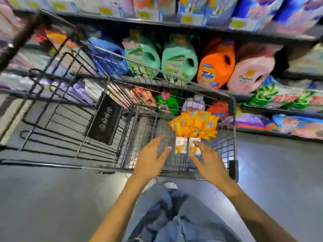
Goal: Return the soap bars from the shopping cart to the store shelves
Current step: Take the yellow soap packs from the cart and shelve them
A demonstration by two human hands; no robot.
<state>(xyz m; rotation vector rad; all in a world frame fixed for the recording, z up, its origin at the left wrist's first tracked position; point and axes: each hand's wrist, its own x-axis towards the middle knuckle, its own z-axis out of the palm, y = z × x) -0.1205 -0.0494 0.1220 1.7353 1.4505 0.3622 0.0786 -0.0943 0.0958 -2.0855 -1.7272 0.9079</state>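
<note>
A dark wire shopping cart stands in front of me against the store shelves. Inside it lies a heap of orange-yellow soap bar packs, with two white-and-orange soap boxes just in front of the heap. My left hand reaches into the cart with its fingers spread, a little left of the white boxes and holding nothing. My right hand hovers with open fingers at the right side of the boxes; its fingertips are near or on the right box.
Large detergent jugs, blue, green, orange and pink, fill the shelf behind the cart. Bagged detergent lies on lower shelves at the right. The cart's folded child seat with a black flap is at the left. Grey floor surrounds my legs.
</note>
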